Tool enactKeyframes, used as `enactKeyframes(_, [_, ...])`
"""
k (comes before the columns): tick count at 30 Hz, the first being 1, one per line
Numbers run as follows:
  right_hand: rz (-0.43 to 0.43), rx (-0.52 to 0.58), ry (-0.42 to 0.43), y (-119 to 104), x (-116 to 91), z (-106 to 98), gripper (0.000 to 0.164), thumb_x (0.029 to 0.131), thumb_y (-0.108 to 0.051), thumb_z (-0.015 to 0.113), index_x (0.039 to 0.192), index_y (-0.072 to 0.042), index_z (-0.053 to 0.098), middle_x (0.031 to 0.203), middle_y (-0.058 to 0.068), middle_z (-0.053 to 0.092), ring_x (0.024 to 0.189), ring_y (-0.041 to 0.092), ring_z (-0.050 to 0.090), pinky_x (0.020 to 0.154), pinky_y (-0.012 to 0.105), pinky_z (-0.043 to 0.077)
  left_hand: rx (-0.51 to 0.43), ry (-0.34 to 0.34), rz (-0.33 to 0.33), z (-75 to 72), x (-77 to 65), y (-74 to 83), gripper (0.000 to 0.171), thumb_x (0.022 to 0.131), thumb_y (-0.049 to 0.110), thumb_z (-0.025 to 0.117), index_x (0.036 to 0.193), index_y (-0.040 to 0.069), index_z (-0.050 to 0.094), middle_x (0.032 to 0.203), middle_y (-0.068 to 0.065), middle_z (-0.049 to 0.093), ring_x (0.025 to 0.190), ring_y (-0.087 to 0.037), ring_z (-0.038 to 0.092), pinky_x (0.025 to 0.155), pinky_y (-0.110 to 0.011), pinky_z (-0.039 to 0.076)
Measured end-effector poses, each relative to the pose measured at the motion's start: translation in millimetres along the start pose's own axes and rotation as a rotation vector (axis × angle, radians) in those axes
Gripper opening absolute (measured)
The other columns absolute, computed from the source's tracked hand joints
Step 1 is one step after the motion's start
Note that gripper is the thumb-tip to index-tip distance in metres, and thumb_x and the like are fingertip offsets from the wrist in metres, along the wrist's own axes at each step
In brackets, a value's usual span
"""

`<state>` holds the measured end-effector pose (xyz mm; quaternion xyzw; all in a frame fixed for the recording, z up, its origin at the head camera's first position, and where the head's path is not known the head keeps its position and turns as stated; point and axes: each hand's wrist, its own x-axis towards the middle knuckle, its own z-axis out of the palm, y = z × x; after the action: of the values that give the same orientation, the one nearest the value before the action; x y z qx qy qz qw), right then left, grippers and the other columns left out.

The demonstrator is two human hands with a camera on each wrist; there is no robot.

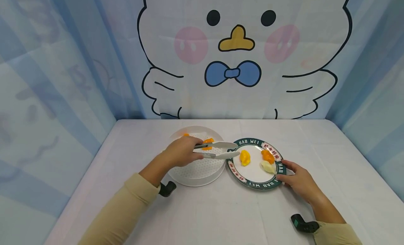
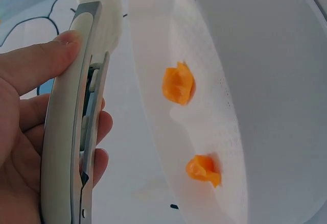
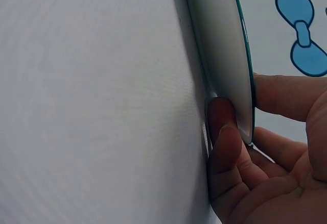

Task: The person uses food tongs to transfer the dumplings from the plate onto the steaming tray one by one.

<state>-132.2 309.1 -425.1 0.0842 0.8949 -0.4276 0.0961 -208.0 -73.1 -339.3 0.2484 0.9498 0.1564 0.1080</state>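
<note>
My left hand (image 1: pixel 180 151) grips a pair of tongs (image 2: pixel 66 117), thumb on one arm and fingers round the other. In the head view the pale tong tips stand apart over the left rim of a green-edged plate (image 1: pixel 252 184). A yellow dumpling-like piece (image 1: pixel 244 158) lies on the plate just beyond them. Farther right on it are an orange dumpling-like piece (image 1: pixel 267 156) and a pale one (image 1: pixel 268 167). My right hand (image 1: pixel 300 180) holds the plate's right rim, with fingers under the edge in the right wrist view (image 3: pixel 222 127).
Left of the plate stands a round white perforated steamer tray (image 1: pixel 195 176), partly behind the left hand and tongs. Orange dumpling-like pieces (image 2: pixel 179 83) lie in it. A white cloth covers the table (image 1: pixel 205 217); a printed curtain (image 1: pixel 233 97) hangs behind.
</note>
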Motion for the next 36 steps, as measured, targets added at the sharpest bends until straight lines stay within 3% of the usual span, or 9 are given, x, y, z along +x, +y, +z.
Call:
enactKeyframes(4, [0.000, 0.005, 0.000, 0.0, -0.5, 0.1, 0.079, 0.095, -0.024, 0.069, 0.154, 0.006, 0.025, 0.155, 0.035, 0.023, 0.106, 0.035, 0.050, 0.076, 0.022, 0.051, -0.021, -0.023, -0.003, 5.4, 4.4, 3.6, 0.057, 0.094, 0.035, 0.073, 0.142, 0.010, 0.056, 0.137, -0.004, 0.060, 0.118, -0.021, 0.057, 0.102, -0.041, 0.046])
enactKeyframes(11, [-0.005, 0.007, -0.002, -1.5, -1.6, 0.2, 0.079, 0.095, -0.023, 0.069, 0.154, 0.007, 0.025, 0.155, 0.035, 0.022, 0.121, 0.044, 0.043, 0.090, 0.038, 0.053, -0.011, -0.023, -0.001, 10.2, 9.0, 12.2, 0.055, 0.092, 0.034, 0.075, 0.139, 0.011, 0.060, 0.131, -0.003, 0.063, 0.106, -0.019, 0.057, 0.096, -0.036, 0.049])
enactKeyframes(15, [-0.008, -0.003, 0.002, -0.7, -0.5, 0.1, 0.079, 0.094, -0.024, 0.069, 0.153, 0.006, 0.026, 0.155, 0.036, 0.023, 0.116, 0.042, 0.045, 0.084, 0.030, 0.053, 0.022, -0.025, 0.013, 10.7, 12.3, 18.9, 0.054, 0.092, 0.034, 0.075, 0.138, 0.011, 0.061, 0.130, -0.003, 0.064, 0.101, -0.019, 0.058, 0.093, -0.035, 0.050])
enactKeyframes(20, [-0.012, -0.009, 0.003, 1.5, 1.2, 0.8, 0.079, 0.094, -0.024, 0.069, 0.153, 0.007, 0.027, 0.154, 0.036, 0.024, 0.108, 0.037, 0.051, 0.078, 0.024, 0.051, 0.050, -0.029, 0.021, 9.9, 16.6, 27.2, 0.054, 0.091, 0.033, 0.076, 0.138, 0.010, 0.061, 0.129, -0.003, 0.065, 0.104, -0.019, 0.058, 0.097, -0.036, 0.049])
enactKeyframes(27, [-0.015, -0.007, 0.004, 2.7, 1.5, 1.3, 0.079, 0.094, -0.023, 0.069, 0.153, 0.007, 0.027, 0.154, 0.036, 0.024, 0.113, 0.040, 0.048, 0.081, 0.028, 0.053, 0.068, -0.040, 0.009, 11.4, 20.2, 34.1, 0.052, 0.090, 0.030, 0.078, 0.135, 0.010, 0.063, 0.123, -0.002, 0.066, 0.099, -0.018, 0.058, 0.091, -0.035, 0.051])
enactKeyframes(36, [-0.011, -0.003, 0.005, 1.3, 1.4, 0.4, 0.079, 0.094, -0.022, 0.069, 0.153, 0.008, 0.026, 0.154, 0.036, 0.024, 0.117, 0.042, 0.045, 0.082, 0.028, 0.053, 0.088, -0.068, 0.029, 16.7, 25.2, 44.0, 0.051, 0.091, 0.033, 0.077, 0.135, 0.012, 0.063, 0.124, -0.001, 0.067, 0.104, -0.017, 0.060, 0.095, -0.036, 0.050])
